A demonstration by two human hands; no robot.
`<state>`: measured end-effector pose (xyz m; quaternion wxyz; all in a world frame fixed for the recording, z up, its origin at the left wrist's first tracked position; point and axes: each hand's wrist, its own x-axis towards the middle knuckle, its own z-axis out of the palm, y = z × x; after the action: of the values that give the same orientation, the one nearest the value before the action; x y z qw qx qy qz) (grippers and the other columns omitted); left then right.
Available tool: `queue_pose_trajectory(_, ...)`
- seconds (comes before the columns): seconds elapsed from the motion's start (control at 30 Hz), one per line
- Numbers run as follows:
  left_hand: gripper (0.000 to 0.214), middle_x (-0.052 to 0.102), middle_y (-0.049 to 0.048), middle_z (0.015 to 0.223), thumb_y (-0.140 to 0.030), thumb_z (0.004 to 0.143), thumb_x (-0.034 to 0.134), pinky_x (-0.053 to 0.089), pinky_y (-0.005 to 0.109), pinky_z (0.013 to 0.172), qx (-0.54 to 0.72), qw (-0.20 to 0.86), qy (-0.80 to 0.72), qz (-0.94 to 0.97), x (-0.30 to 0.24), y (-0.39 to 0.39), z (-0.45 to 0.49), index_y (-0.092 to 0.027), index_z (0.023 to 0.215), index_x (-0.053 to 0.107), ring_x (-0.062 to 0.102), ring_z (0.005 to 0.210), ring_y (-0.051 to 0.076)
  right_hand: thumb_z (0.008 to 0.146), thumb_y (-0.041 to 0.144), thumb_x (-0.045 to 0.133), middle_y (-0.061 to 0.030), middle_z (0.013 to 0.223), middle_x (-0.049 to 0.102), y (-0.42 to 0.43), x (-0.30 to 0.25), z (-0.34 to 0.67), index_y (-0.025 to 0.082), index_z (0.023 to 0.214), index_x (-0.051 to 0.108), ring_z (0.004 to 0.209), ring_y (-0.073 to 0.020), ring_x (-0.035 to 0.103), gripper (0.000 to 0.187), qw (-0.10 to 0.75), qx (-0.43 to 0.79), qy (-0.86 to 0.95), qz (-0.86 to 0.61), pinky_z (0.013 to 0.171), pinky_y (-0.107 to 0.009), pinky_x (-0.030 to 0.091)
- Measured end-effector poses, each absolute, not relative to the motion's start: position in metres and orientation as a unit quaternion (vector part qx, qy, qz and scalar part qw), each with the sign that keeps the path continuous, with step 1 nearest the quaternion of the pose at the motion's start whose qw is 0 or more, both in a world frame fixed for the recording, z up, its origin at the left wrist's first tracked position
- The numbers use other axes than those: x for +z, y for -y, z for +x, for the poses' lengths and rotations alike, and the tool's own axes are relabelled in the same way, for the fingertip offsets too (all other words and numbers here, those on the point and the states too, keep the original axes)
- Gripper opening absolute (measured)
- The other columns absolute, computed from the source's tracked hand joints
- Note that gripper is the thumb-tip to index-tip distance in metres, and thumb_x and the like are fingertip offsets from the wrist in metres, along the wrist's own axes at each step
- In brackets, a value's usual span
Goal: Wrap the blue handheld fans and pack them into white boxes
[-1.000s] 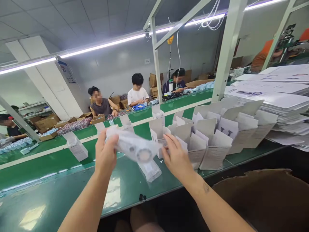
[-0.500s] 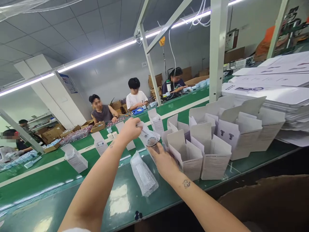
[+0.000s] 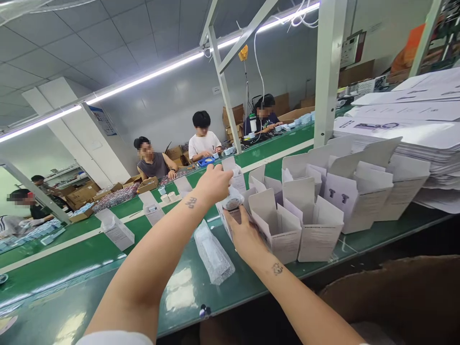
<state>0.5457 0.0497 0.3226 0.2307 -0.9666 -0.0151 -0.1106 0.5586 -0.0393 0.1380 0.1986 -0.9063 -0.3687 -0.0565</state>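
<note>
My left hand is closed around the top of a bubble-wrapped item and holds it upright over an open white carton. My right hand grips the front of that carton, fingers wrapped on its side. A second bubble-wrapped packet lies flat on the green table just left of my right hand. More open white cartons stand in a cluster to the right.
Stacks of flat white carton blanks fill the right side. Single open cartons ride the green conveyor. Several people sit across the line. A brown cardboard box is at lower right. A white metal post rises behind the cartons.
My left hand carried the wrapped item rightward and down into the mouth of the carton. My right hand moved from the item to the carton's side.
</note>
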Motion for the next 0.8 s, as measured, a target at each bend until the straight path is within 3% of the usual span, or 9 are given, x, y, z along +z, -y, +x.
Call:
queue_pose_trajectory(0.2, 0.026, 0.068, 0.0122, 0.093, -0.03, 0.076, 0.063, 0.049, 0.031, 0.074, 0.043, 0.167, 0.145, -0.974, 0.354, -0.041, 0.558, -0.015, 0.097, 0.066, 0.064, 0.092, 0.027, 0.091, 0.008, 0.04, -0.0145, 0.161, 0.005, 0.04, 0.134, 0.555, 0.043, 0.149, 0.023, 0.09, -0.0231, 0.069, 0.07, 0.223, -0.045, 0.377, -0.898, 0.073, -0.035, 0.055)
queue_pose_trajectory(0.37, 0.033, 0.067, 0.0158, 0.103, -0.02, 0.076, 0.059, 0.051, 0.032, 0.077, 0.041, 0.18, 0.165, -0.969, 0.352, -0.04, 0.563, -0.014, 0.108, 0.064, 0.064, 0.097, 0.027, 0.091, 0.007, 0.039, -0.0145, 0.161, 0.0, 0.04, 0.133, 0.557, 0.043, 0.15, 0.021, 0.089, -0.0237, 0.069, 0.071, 0.22, -0.025, 0.381, -0.898, 0.072, -0.035, 0.055)
queue_pose_trajectory(0.53, 0.031, 0.065, 0.0184, 0.106, -0.009, 0.077, 0.054, 0.048, 0.04, 0.083, 0.04, 0.242, 0.061, -0.967, 0.337, -0.039, 0.562, -0.013, 0.106, 0.067, 0.061, 0.1, 0.031, 0.089, 0.004, 0.041, -0.0125, 0.161, -0.006, 0.042, 0.133, 0.559, 0.045, 0.15, 0.009, 0.102, -0.0295, 0.066, 0.079, 0.207, -0.019, 0.393, -0.896, 0.077, -0.039, 0.055)
queue_pose_trajectory(0.63, 0.024, 0.064, 0.0174, 0.104, -0.009, 0.077, 0.057, 0.044, 0.037, 0.082, 0.072, 0.281, -0.03, -0.956, 0.335, -0.046, 0.557, -0.014, 0.096, 0.07, 0.059, 0.098, 0.029, 0.088, 0.002, 0.043, -0.0071, 0.162, -0.007, 0.039, 0.13, 0.555, 0.048, 0.148, 0.006, 0.121, -0.0349, 0.055, 0.085, 0.211, -0.027, 0.394, -0.894, 0.085, -0.041, 0.054)
queue_pose_trajectory(0.8, 0.024, 0.064, 0.0157, 0.096, -0.002, 0.074, 0.056, 0.039, 0.034, 0.078, 0.097, 0.298, -0.102, -0.944, 0.329, -0.058, 0.546, -0.015, 0.088, 0.071, 0.056, 0.093, 0.026, 0.091, 0.008, 0.042, -0.008, 0.161, -0.007, 0.028, 0.118, 0.55, 0.038, 0.152, -0.002, 0.134, -0.0377, 0.04, 0.081, 0.23, -0.069, 0.372, -0.897, 0.096, -0.046, 0.049)
